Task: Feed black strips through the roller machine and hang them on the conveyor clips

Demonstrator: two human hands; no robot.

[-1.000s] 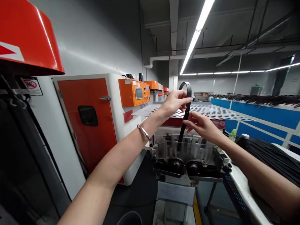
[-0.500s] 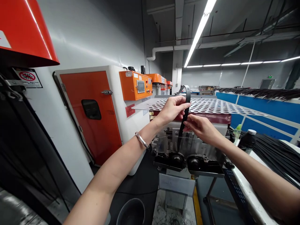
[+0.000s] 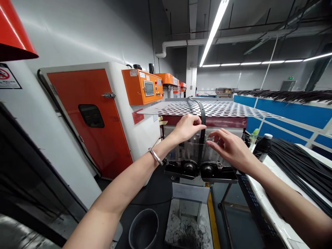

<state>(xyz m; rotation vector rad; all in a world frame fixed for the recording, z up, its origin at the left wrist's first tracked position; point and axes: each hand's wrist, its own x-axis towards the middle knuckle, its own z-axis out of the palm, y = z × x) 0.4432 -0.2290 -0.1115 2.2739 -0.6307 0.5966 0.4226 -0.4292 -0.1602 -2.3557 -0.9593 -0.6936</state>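
My left hand (image 3: 187, 128) has its fingers clamped on the black belt strap (image 3: 202, 119), while my right hand (image 3: 228, 148) sits just beside it, fingers spread open.

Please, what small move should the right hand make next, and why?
Probably the open right hand should pinch the flat black strap above the clear plastic guard. It is off the strap, so the left hand alone holds it, while the strap's lower end runs down toward the two black rollers.
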